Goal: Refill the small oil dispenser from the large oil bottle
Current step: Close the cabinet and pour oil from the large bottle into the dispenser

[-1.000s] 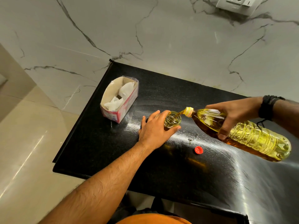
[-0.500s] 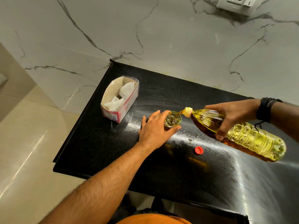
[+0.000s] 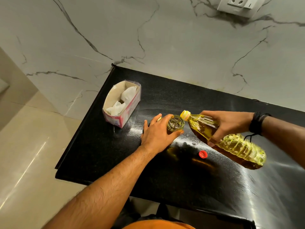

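Note:
The small glass oil dispenser (image 3: 175, 124) stands open on the black counter (image 3: 165, 176), with oil inside it. My left hand (image 3: 157, 135) wraps around its near side and holds it. My right hand (image 3: 228, 124) grips the large clear plastic oil bottle (image 3: 231, 142) around its upper body. The bottle lies tilted, its yellow neck (image 3: 185, 115) raised just above and to the right of the dispenser's mouth. I see no stream of oil between them. The bottle holds yellow oil along its lower side.
A red cap (image 3: 203, 154) lies on the counter in front of the bottle. An open carton with white packets (image 3: 121, 104) stands at the back left. The counter's left edge drops to a tiled floor (image 3: 24, 146). A marble wall (image 3: 165, 38) with a socket (image 3: 239, 5) is behind.
The bottle's base has dropped and its neck has lifted, so the bottle is less steeply tipped. The oil stream into the dispenser has stopped. My left hand has stayed put.

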